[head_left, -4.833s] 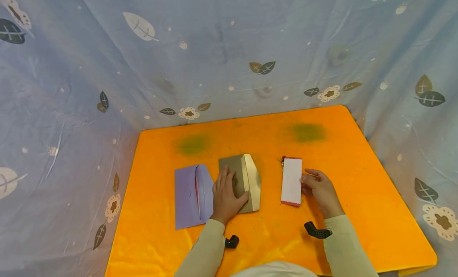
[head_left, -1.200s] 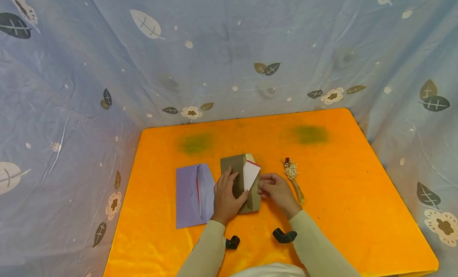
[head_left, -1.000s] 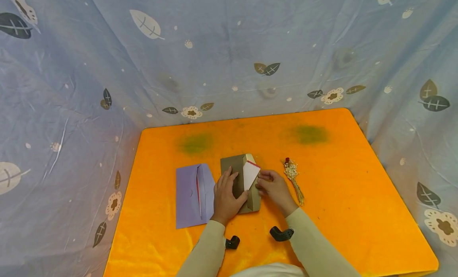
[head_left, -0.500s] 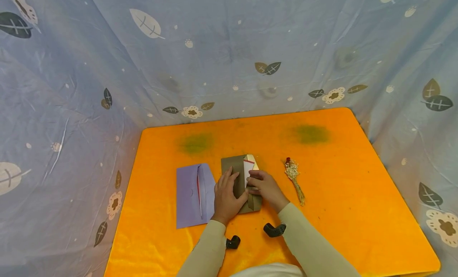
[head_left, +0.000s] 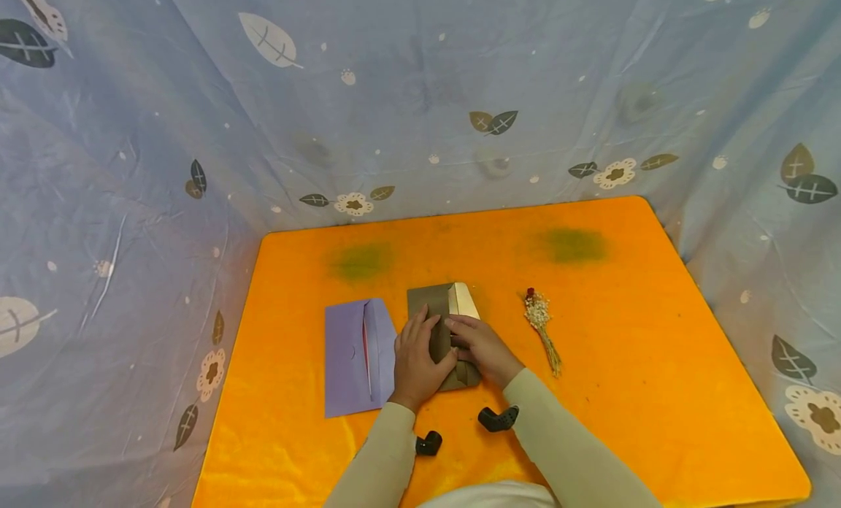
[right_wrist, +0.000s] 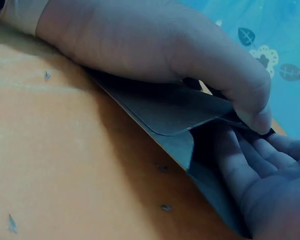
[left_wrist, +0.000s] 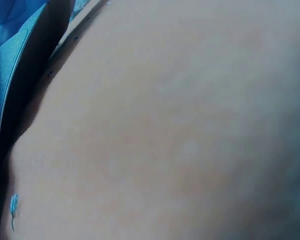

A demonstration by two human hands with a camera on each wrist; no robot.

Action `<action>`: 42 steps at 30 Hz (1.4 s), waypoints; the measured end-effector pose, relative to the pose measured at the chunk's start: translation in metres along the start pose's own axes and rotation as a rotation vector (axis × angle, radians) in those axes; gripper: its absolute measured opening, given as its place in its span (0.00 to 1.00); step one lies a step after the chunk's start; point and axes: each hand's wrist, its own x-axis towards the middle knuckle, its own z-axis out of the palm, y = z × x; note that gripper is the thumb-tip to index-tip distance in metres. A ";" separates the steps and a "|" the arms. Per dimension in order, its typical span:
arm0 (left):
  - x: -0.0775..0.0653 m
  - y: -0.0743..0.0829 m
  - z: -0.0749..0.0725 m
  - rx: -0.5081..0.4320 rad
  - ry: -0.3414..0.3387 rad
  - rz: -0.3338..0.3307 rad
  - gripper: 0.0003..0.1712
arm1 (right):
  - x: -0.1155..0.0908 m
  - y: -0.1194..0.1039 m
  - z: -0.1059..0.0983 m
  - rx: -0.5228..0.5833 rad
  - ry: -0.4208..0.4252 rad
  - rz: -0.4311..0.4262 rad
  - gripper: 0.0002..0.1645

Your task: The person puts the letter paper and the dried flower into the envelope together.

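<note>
My left hand (head_left: pixel 419 362) lies over the dark brown envelope (head_left: pixel 420 296), fingers spread on its front and thumb at the opening. In the right wrist view, that left thumb (right_wrist: pixel 255 100) rests at the lifted edge of the pocket. My right hand (head_left: pixel 482 347) reaches over the pale gold flap from the right, its fairly straight fingers (right_wrist: pixel 230 155) inside the mouth of the envelope. The white card with red ends is hidden within the envelope and behind the hand. Mostly bare skin (left_wrist: pixel 155 125) fills the left wrist view, beside a dark envelope edge (left_wrist: pixel 25 65).
Left of the hands lies a purple envelope (head_left: pixel 344 358), its flap unfolded and a red-edged strip showing in its slot. A small dried flower bunch (head_left: pixel 539 318) with a red bloom lies to the right. An orange cloth (head_left: pixel 644 347) covers the table; patterned curtains (head_left: pixel 407 92) surround it.
My right hand lifted the white card off the flower bunch and slid it leftward into the brown envelope until it went out of sight. The left hand stayed on the envelope.
</note>
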 end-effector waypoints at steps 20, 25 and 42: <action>0.000 0.000 0.001 0.007 0.014 0.012 0.39 | -0.008 0.003 0.003 -0.058 0.003 -0.003 0.35; 0.000 -0.002 0.002 0.013 0.018 0.013 0.39 | -0.015 -0.002 0.001 -0.123 0.072 0.020 0.37; 0.000 0.001 -0.002 -0.001 -0.024 -0.022 0.40 | -0.033 -0.011 -0.025 -0.125 0.183 -0.048 0.33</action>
